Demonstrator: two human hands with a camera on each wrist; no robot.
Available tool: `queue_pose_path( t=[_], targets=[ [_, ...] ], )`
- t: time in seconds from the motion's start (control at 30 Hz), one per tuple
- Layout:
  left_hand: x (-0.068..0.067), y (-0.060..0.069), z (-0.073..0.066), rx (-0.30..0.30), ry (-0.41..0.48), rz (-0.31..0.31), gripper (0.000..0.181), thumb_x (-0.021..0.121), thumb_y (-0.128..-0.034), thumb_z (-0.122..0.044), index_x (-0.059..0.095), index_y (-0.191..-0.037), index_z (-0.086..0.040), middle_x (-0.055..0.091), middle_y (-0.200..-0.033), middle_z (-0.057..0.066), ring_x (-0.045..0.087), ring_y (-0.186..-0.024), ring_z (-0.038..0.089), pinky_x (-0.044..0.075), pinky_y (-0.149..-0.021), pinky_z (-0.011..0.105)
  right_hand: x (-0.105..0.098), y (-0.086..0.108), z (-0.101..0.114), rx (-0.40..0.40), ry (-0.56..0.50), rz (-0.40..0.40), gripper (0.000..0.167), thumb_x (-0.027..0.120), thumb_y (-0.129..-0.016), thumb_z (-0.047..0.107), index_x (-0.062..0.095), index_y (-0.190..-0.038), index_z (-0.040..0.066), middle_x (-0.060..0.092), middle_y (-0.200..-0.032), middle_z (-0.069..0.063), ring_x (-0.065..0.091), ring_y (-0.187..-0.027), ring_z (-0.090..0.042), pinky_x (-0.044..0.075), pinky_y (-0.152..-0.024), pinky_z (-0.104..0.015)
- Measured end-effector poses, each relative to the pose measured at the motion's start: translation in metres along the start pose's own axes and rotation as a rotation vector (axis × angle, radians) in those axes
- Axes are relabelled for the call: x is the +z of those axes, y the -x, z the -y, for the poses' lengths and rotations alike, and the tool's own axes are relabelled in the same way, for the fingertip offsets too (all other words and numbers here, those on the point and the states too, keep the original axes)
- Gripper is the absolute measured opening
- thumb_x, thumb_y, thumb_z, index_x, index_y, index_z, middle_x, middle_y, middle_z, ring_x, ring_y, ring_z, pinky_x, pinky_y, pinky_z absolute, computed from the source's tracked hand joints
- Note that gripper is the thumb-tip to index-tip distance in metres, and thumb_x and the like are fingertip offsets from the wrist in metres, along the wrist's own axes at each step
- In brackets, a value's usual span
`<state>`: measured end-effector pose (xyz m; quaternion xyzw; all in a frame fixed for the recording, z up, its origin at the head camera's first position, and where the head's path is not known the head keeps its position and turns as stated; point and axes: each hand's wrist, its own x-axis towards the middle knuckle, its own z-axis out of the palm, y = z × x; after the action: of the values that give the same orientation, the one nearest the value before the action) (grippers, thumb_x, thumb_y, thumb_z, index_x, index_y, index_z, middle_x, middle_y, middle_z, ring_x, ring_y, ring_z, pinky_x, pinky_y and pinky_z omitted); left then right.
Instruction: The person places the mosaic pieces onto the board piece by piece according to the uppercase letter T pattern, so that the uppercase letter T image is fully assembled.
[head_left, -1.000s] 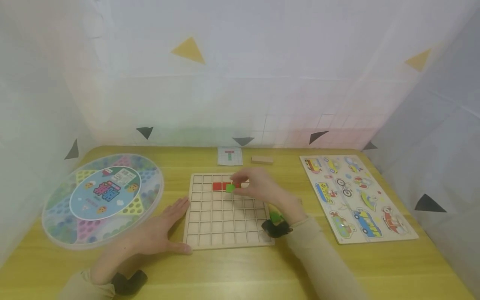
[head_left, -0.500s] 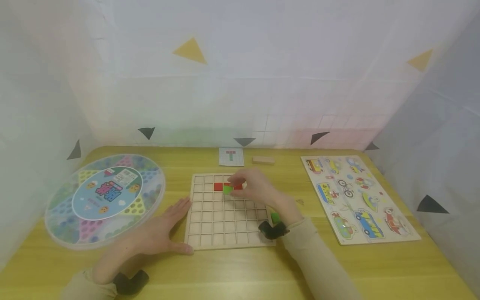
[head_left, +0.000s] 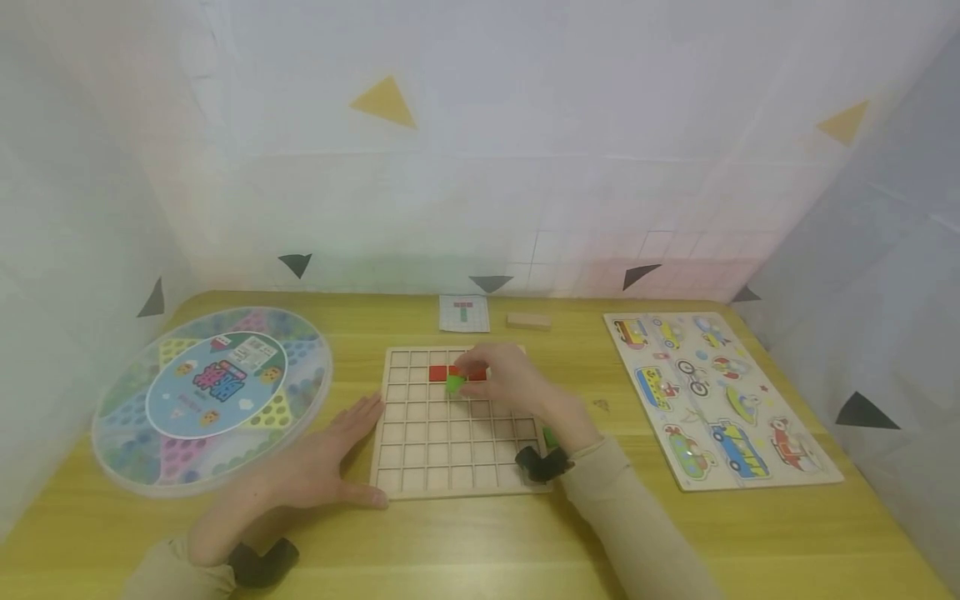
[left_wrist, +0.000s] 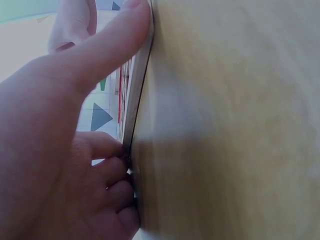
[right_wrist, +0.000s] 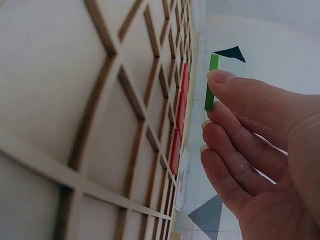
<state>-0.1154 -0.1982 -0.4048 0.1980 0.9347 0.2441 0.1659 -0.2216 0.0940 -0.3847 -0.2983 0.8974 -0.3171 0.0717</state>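
In the head view a wooden grid board lies mid-table, with red square tiles in a row in its second row of cells. My right hand pinches a green square tile between thumb and fingers, just above the board and slightly nearer me than the red tiles. The right wrist view shows that tile on edge, apart from the grid. My left hand touches the board's left edge, fingertips along the side and thumb at the near corner.
A small pattern card with a red and green T and a wooden block lie beyond the board. A round Chinese checkers set stands left, a vehicle puzzle board right. Another green piece shows partly behind my right wrist.
The green tile in my right hand has shifted slightly nearer me, from over the red row to just below it, and has tilted. My left hand stays at the board's edge.
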Motion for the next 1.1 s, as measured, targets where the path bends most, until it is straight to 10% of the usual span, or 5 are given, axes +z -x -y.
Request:
queue_pose_path(
  t=[1.1],
  targets=[
    [0.001, 0.0, 0.0, -0.001, 0.002, -0.006, 0.127, 0.073, -0.0691, -0.074, 0.009, -0.162, -0.016, 0.005, -0.169, 0.009, 0.01, -0.153, 0.04, 0.016, -0.121, 0.06, 0.011, -0.004, -0.01, 0.027, 0.049, 0.014, 0.034, 0.081, -0.085, 0.015, 0.073, -0.117, 0.008, 0.073, -0.111, -0.001, 0.067, -0.102, -0.015, 0.056, -0.092, -0.032]
  ],
)
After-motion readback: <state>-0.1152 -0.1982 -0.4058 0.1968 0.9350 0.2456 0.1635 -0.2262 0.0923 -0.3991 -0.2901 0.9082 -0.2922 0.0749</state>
